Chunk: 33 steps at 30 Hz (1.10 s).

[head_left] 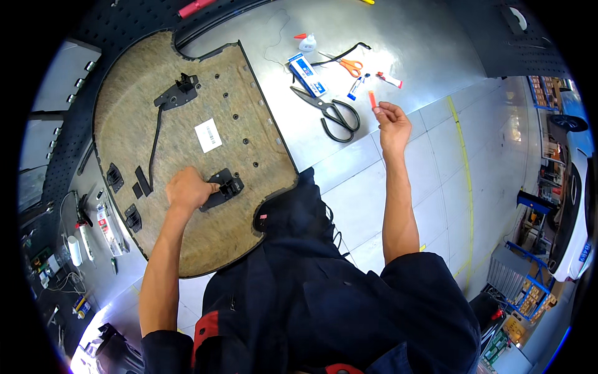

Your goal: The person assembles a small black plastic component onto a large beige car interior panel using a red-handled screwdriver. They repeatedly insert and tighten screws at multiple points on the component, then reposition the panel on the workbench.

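A large brown fibrous panel (180,134) with a black rim lies on the metal workbench in front of me, to the left. My left hand (190,189) rests on it with curled fingers. Its thumb side grips the edge of a black plastic bracket (225,189) near the panel's lower right. Out past the bench's near edge, my right hand (393,124) pinches a small, short orange-red stick (372,100), whose exact kind I cannot make out. Another black bracket (177,92) with a long strap sits higher on the panel, and a white label (208,135) lies between the brackets.
Black-handled shears (339,117), orange-handled scissors (351,66), a blue-white box (307,75), a small white bottle (308,43) and two small tubes (390,80) lie on the workbench (430,37). Tools stand at far left. Shelving and a white car (576,218) are on the right.
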Each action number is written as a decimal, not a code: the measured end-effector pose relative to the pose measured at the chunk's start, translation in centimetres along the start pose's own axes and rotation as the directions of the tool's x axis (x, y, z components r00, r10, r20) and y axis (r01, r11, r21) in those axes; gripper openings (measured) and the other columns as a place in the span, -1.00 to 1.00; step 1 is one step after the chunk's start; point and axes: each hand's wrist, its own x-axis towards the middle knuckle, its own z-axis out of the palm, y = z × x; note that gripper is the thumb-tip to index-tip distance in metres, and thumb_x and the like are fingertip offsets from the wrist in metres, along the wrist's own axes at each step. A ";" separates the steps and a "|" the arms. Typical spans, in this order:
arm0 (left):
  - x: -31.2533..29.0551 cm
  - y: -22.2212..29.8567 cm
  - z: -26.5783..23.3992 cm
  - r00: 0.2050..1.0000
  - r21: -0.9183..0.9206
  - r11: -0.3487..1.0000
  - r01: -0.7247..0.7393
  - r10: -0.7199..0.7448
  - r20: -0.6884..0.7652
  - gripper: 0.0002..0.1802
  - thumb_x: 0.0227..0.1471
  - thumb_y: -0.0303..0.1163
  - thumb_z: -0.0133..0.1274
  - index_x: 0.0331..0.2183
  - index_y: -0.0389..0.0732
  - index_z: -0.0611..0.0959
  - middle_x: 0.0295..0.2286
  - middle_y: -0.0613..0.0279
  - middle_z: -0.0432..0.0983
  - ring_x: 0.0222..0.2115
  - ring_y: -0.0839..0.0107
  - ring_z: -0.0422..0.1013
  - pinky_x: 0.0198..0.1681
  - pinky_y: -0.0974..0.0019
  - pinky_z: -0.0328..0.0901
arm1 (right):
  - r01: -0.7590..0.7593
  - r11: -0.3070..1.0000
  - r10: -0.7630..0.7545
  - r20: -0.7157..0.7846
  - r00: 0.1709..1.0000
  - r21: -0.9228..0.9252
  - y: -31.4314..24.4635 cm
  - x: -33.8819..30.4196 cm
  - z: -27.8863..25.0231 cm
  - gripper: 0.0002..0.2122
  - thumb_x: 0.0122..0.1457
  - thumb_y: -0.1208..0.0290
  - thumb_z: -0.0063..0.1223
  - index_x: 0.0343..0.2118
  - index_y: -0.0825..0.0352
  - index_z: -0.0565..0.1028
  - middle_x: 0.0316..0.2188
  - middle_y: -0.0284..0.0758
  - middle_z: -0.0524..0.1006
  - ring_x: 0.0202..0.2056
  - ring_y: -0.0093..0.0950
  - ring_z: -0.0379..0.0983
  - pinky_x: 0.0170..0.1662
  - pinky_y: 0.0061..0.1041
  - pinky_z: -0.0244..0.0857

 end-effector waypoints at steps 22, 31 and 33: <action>0.0 0.7 -0.4 0.998 0.043 0.998 0.051 -0.052 0.025 -0.47 -0.21 0.03 0.44 -0.50 -0.33 0.75 -0.43 -0.06 0.67 -0.31 0.06 0.61 -0.23 0.11 0.44 | 0.167 0.854 -0.161 0.056 0.985 -0.492 -0.8 5.6 3.8 -0.76 0.12 0.27 0.27 -0.21 0.30 0.67 -0.26 -0.18 0.67 -0.31 -0.22 0.62 -0.19 -0.28 0.44; 0.1 0.2 0.1 1.000 0.044 0.999 0.011 -0.011 0.006 -0.44 -0.21 0.04 0.43 -0.47 -0.34 0.75 -0.43 -0.07 0.67 -0.29 0.02 0.61 -0.22 0.11 0.44 | 0.108 0.669 -0.115 0.041 0.993 -0.735 0.4 6.4 7.1 -0.58 0.11 0.12 0.23 -0.17 0.44 0.59 -0.25 -0.02 0.64 -0.18 -0.08 0.60 -0.07 -0.15 0.43; 0.0 0.4 -0.2 1.000 0.040 0.999 0.016 -0.017 0.025 -0.45 -0.21 0.03 0.43 -0.45 -0.35 0.75 -0.41 -0.09 0.67 -0.28 0.01 0.61 -0.21 0.10 0.45 | 0.121 0.667 -0.092 0.080 0.993 -0.735 0.6 6.8 6.1 -0.64 0.18 0.21 0.13 -0.15 0.45 0.56 -0.25 -0.01 0.64 -0.18 -0.07 0.59 -0.06 -0.13 0.42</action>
